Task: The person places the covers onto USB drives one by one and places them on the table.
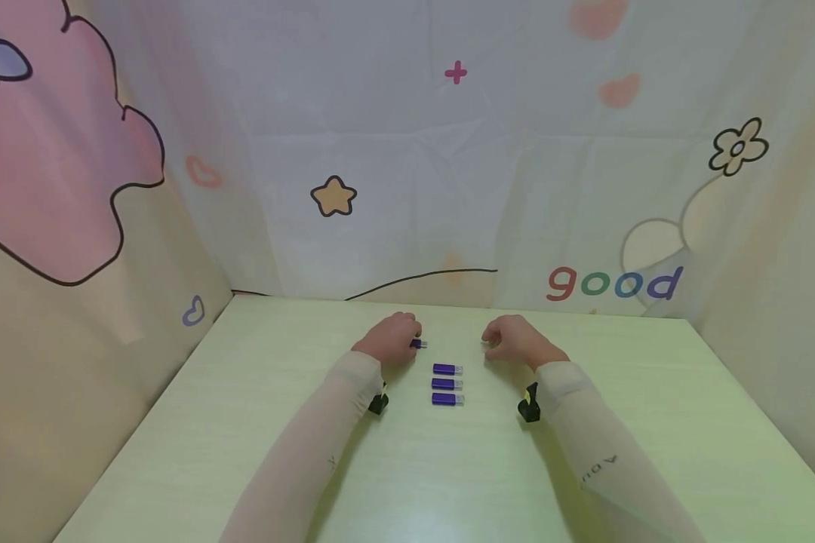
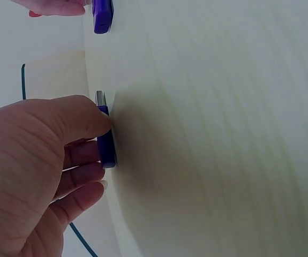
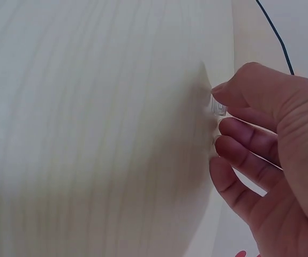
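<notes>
My left hand (image 1: pixel 390 338) pinches a dark purple USB stick (image 2: pixel 106 147) between thumb and fingers, low over the far part of the table. Its bare metal plug (image 2: pixel 100 98) points toward my right hand. In the head view my right hand (image 1: pixel 516 341) is apart from the left, to its right. Between thumb and forefinger it pinches a small clear cap (image 3: pixel 218 106), partly hidden by the thumb. Between and nearer than the hands lie three purple USB sticks in a column: a far one (image 1: pixel 444 369), a middle one (image 1: pixel 442 385) and a near one (image 1: pixel 442 400), clear ends rightward.
The pale wooden table (image 1: pixel 435 475) meets a printed cloth backdrop (image 1: pixel 394 241) just behind the hands. Cloth also rises along the left and right sides. A small black wrist camera (image 1: pixel 379 402) sits at the left cuff, another black camera (image 1: pixel 530 407) at the right.
</notes>
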`<state>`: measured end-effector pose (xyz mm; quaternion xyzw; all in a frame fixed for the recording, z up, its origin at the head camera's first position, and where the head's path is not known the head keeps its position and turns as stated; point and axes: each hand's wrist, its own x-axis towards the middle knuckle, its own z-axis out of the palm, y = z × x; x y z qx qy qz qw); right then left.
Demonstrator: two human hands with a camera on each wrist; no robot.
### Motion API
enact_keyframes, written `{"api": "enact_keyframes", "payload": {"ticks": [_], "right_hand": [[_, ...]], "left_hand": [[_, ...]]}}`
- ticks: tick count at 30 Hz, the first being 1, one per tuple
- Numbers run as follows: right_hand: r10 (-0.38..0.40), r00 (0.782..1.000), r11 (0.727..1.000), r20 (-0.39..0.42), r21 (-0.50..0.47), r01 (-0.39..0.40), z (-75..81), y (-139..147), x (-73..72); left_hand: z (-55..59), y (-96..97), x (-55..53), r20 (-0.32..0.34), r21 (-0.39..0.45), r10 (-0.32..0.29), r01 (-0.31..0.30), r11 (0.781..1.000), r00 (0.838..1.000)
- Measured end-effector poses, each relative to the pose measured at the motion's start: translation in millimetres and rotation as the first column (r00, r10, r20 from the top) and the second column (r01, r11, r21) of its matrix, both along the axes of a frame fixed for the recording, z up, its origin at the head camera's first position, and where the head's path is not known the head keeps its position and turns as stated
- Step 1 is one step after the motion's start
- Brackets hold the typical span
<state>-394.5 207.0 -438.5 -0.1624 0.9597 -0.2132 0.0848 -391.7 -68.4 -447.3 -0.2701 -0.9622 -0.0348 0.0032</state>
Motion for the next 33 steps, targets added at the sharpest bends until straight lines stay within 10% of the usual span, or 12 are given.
{"api": "enact_keyframes", "payload": {"ticks": [33], "right_hand": [[-0.025,0.999,0.998,0.041,0.064,0.023,5.9,-7.4,4.5]], "left_hand": [[7.7,0.5,2.9,0.016,0.003,-0.013,0.013,1.0,1.0]]}}
